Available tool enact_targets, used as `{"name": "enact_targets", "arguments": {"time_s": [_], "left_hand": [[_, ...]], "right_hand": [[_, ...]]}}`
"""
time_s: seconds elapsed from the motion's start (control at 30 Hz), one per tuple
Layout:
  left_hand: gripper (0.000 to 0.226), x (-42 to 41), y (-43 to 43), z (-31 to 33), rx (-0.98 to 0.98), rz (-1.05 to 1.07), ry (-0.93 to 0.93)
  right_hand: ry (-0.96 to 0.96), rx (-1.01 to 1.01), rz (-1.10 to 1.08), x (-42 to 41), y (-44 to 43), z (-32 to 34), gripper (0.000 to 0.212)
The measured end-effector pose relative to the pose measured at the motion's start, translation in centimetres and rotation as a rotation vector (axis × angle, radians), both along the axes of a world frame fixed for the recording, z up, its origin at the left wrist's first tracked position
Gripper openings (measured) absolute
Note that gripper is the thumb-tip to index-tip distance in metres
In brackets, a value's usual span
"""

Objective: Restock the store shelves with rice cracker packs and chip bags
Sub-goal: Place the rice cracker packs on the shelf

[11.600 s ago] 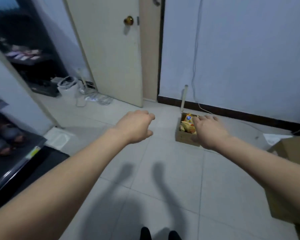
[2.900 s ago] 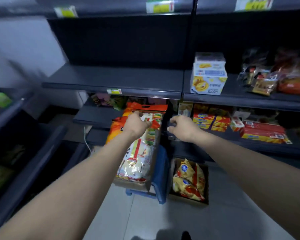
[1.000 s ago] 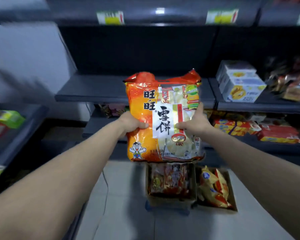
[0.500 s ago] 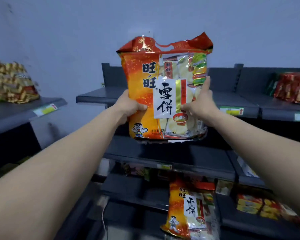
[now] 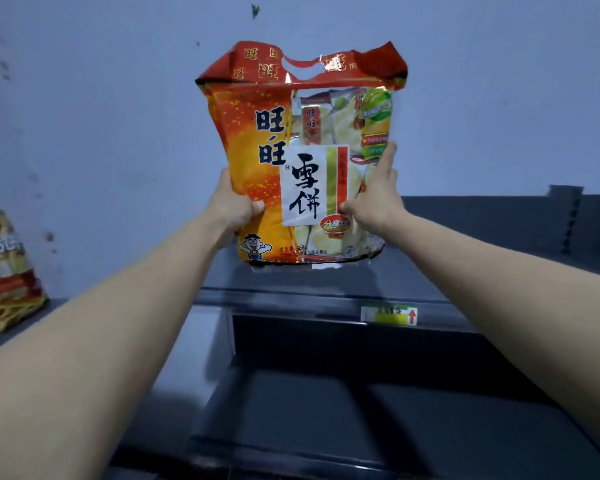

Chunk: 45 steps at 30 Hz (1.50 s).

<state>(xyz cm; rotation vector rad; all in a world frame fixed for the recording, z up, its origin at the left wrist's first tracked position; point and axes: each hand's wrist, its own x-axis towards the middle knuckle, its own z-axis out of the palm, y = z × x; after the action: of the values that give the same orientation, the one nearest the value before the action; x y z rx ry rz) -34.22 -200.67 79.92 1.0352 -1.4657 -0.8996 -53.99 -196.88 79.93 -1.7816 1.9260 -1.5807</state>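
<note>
Two hands are on the rice cracker pack (image 5: 302, 161), and I have it upright against the blue wall (image 5: 118, 98). My left hand (image 5: 234, 211) grips its left edge with the thumb on the front and the fingers tucked behind. My right hand (image 5: 376, 199) pinches the right edge, thumb on the label and index finger straight up the side.

Half a second ago the pack's bottom hung below the top shelf's front edge. Now it is higher, with its bottom seam over the top shelf (image 5: 465, 271), above the price label (image 5: 388, 315). I cannot tell whether it touches the shelf. The second pack that showed lower down is out of view. Far left, a striped snack bag (image 5: 4, 271) sits on a side shelf.
</note>
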Motion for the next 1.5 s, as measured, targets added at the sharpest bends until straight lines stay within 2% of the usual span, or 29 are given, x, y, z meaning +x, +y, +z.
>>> {"name": "enact_targets", "arguments": {"time_s": [0.23, 0.5, 0.77, 0.93, 1.07, 1.23, 1.33, 1.43, 1.5], "left_hand": [[0.064, -0.1, -11.9, -1.2, -0.009, -0.012, -0.05], [0.062, -3.1, -19.3, -4.7, 0.078, -0.115, -0.087], [0.062, -4.7, -23.2, -4.6, 0.027, -0.069, -0.117], [0.064, -5.0, -24.4, -6.1, 0.015, -0.049, -0.102], [0.065, -5.1, -25.1, -6.1, 0.013, -0.045, -0.084], [0.068, -5.6, -25.2, -6.6, 0.019, 0.022, -0.185], [0.073, -5.8, -24.1, -6.3, 0.039, 0.178, -0.312], [0.055, -6.7, -22.2, -5.7, -0.036, 0.308, -0.369], [0.045, -7.7, -20.1, -5.4, -0.107, 0.26, -0.356]], "right_hand": [[0.06, 0.093, -0.109, 0.4, -9.3, -1.0, 0.121], [0.009, 0.175, -0.164, -2.6, -15.4, -4.1, 0.118], [-0.032, 0.162, -0.176, -3.9, -19.3, -4.5, 0.117], [-0.007, 0.194, -0.182, -4.3, -20.3, -6.3, 0.106], [-0.022, 0.211, -0.182, -4.6, -20.9, -6.9, 0.115], [0.055, 0.258, -0.163, -4.8, -20.9, -7.3, 0.11], [0.139, 0.286, -0.208, -4.8, -19.7, -7.5, 0.097], [0.222, 0.244, -0.181, -4.8, -17.9, -7.5, 0.07], [0.301, 0.23, -0.159, -4.8, -15.9, -7.4, 0.051]]}}
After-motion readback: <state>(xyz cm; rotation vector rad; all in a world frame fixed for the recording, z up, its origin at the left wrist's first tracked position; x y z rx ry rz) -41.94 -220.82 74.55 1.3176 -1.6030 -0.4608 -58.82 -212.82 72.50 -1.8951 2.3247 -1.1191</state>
